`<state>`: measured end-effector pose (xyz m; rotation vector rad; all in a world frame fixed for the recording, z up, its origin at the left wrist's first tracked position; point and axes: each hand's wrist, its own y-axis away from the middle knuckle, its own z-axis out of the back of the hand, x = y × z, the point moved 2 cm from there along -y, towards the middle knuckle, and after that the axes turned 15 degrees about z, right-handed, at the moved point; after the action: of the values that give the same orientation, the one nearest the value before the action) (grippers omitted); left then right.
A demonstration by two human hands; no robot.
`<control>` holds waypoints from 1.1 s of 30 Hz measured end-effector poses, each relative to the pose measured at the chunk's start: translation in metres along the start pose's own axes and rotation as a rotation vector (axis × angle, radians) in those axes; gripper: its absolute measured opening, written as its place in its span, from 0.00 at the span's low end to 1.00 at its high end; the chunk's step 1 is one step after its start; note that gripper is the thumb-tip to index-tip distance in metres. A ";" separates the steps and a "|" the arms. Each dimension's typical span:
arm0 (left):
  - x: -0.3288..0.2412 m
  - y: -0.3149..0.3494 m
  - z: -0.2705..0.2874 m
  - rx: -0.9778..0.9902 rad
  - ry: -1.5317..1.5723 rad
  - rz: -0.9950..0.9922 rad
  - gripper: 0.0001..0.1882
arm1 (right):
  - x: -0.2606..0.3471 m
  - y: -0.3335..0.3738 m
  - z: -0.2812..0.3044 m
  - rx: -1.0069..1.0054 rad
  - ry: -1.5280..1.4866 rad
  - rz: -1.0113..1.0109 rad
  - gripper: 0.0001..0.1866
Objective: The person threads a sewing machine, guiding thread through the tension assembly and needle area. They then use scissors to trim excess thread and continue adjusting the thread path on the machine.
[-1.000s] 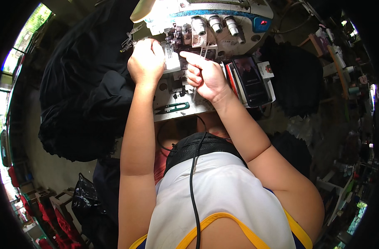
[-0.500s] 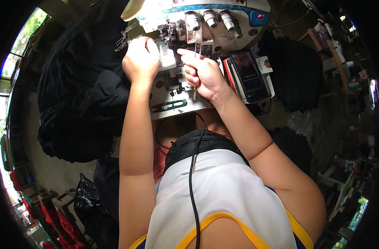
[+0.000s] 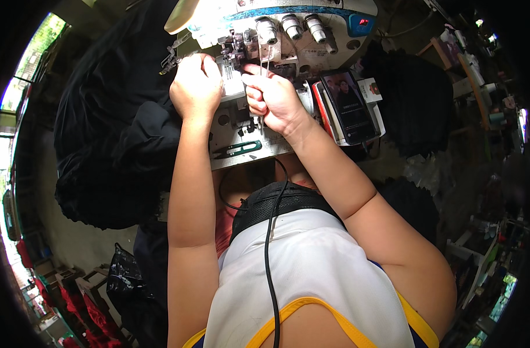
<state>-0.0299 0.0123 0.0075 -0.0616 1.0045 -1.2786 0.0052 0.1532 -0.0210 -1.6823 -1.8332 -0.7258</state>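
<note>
**Grey sewing machine with two hands at its needle area**

Grey metal forms the sewing machine [image 3: 276, 35] at the upper centre of the frame, with three silvery knobs [image 3: 291, 26] in a row along its top. Left hand [image 3: 196, 87]: curled into a loose fist, resting against the machine's front just left of the needle area; whether the fingers pinch anything cannot be told. Right hand [image 3: 275, 100]: fingers clenched, thumb and forefinger pressed together near a thin metal part beside the needle area; what they pinch is too small to tell. Both hands lie close together, just apart, over the pale machine bed [image 3: 242, 139]. Green-handled thread snips [image 3: 237, 149] lie flat on the bed, below the hands and touching neither. Dark cloth [image 3: 114, 122] is heaped at the left of the frame, beside the left forearm. A phone [image 3: 349, 104] with a lit screen leans to the right of the right hand, near the wrist. A black cable [image 3: 269, 232] runs down the white shirt [image 3: 311, 278] at lower centre.
</note>
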 end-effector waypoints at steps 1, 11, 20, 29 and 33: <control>0.000 0.000 0.000 -0.001 -0.005 -0.001 0.09 | 0.001 0.001 0.000 0.004 0.023 0.003 0.23; 0.000 0.000 0.000 -0.002 -0.017 0.009 0.09 | 0.006 0.017 0.006 0.047 -0.040 -0.054 0.21; 0.001 0.001 -0.001 -0.003 0.005 0.004 0.09 | 0.001 0.005 -0.004 0.042 -0.575 -0.151 0.16; 0.001 0.001 -0.001 0.004 -0.008 0.004 0.09 | -0.007 -0.001 -0.009 0.030 -0.770 -0.169 0.11; 0.004 0.001 -0.002 0.007 -0.017 0.007 0.10 | -0.010 0.000 -0.006 -0.040 -0.808 -0.142 0.06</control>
<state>-0.0304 0.0103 0.0039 -0.0630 0.9851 -1.2731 0.0056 0.1417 -0.0243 -2.0667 -2.4931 -0.1090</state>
